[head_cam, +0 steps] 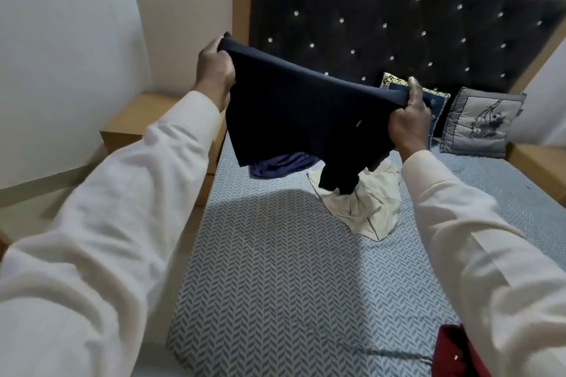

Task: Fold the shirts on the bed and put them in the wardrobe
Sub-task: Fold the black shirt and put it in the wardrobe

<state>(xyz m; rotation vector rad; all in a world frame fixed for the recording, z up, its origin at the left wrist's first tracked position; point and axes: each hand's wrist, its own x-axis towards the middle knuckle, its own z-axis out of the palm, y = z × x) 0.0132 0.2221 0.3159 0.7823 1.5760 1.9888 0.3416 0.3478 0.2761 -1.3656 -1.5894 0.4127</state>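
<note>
Bedroom shot: dark tufted headboard [398,9] with shiny studs, and a bed [275,285] in a blue herringbone sheet. The person, in cream sleeves, has a navy shirt [291,113] up in the air over the mattress, stretched between both hands. The left hand [216,67] is curled around one end of the top edge. The right hand [409,119] pinches the other end with the thumb on top. A dangling bit at the bottom (a sleeve, I think, hard to tell when it's all dark) hangs over a cream shirt [367,208] crumpled on the sheet. A purple shirt [281,165] lies bunched just beside that, partly hidden behind the navy one. Something dark red [453,352] sits at the near right corner.

My take is that the navy one is being set up for its fold. I'd keep that top edge taut and level, then lower it onto the open stretch of sheet nearer the person, not onto the pile. Smooth it flat and tuck the sleeves in before folding it over. Dropping it on the cream one would probably just tangle them.

As for containers, the wardrobe isn't in view, so no idea what's in it. There's only a wooden bedside table [134,122] on the left, plus a grey cushion [482,122] and a blue cushion [435,104] against the headboard.
</note>
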